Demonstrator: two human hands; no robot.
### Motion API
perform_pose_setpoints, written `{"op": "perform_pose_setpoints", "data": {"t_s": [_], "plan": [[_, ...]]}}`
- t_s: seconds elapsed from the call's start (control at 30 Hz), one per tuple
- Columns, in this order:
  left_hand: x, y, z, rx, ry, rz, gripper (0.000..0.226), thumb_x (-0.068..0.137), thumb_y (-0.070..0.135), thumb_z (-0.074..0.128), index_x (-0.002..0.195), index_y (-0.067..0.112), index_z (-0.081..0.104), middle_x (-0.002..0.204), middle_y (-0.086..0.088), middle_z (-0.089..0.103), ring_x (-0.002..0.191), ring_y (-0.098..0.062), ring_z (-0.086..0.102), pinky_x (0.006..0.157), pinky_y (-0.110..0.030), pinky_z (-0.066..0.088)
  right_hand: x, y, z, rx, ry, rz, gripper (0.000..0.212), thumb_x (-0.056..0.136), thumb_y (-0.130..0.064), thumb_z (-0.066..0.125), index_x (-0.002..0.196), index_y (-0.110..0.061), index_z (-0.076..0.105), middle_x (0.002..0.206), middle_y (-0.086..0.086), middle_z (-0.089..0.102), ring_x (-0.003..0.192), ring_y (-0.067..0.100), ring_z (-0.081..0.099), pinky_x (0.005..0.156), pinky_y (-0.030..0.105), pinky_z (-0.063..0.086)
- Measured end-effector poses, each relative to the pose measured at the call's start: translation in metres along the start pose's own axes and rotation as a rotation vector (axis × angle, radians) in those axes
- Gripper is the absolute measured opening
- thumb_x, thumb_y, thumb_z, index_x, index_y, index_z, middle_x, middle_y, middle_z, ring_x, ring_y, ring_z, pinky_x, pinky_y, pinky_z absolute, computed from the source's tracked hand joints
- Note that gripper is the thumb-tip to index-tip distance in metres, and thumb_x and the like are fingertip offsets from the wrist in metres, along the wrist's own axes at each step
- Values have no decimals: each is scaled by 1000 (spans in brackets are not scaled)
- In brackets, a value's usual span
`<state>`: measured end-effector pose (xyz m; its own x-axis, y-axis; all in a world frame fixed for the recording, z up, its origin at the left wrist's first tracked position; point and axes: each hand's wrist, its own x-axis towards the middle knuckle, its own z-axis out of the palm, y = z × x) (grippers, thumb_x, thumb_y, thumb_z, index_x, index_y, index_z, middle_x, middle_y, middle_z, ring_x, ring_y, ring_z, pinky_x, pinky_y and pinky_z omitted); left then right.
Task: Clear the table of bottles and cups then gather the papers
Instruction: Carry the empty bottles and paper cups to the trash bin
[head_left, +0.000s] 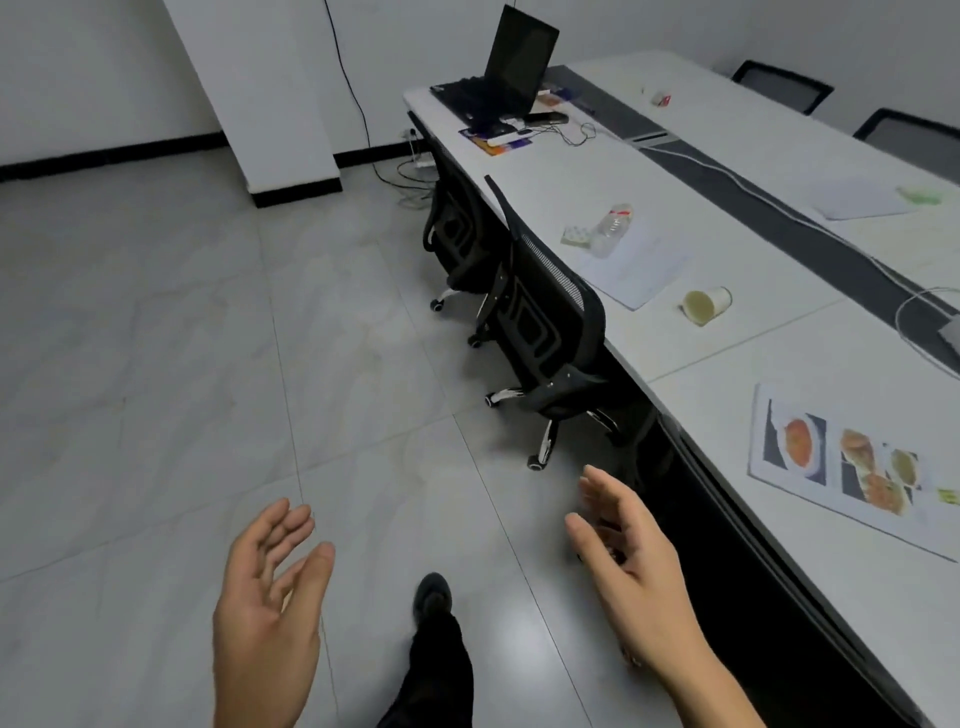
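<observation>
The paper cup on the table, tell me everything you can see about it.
The paper cup lies tipped on its side on the white table, mouth towards the camera. It looks like white paper, yellowish inside. It rests just past the corner of a white sheet, apparently not touching it. Neither hand is near.

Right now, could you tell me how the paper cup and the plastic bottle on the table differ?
The paper cup is opaque and pale; the plastic bottle is clear. The cup lies on bare table; the bottle rests partly on a white sheet. The cup is nearer the hands. Both lie on their sides.
</observation>
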<state>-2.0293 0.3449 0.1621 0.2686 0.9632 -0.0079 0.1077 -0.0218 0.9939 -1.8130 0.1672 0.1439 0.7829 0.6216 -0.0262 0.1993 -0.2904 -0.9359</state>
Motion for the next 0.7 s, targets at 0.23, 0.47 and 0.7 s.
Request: {"op": "perform_pose_setpoints", "data": {"t_s": [0.23,0.47,0.7], "plan": [[206,29,118,48,-289,15,50,90,0,64,118,41,54,116,18,68,115,-2,61,92,-17,51,164,-29,10,-17,211,72,47,90,-36,63,136,-41,51,130,-25,58,123,-1,55,99,32,50],[329,56,266,133,-582,63,46,92,3,63,117,40,53,121,6,65,116,-1,60,91,-21,52,271,-18,-12,75,443,252,47,90,-40,62,136,-38,52,131,-24,58,123,-6,53,100,26,47],[399,66,403,221,-733,90,48,92,5,63,121,42,52,122,14,64,117,1,58,94,-24,44,399,19,-55,145,547,351,46,95,-31,62,139,-35,50,134,-23,55,122,-8,52,97,19,46]]}}
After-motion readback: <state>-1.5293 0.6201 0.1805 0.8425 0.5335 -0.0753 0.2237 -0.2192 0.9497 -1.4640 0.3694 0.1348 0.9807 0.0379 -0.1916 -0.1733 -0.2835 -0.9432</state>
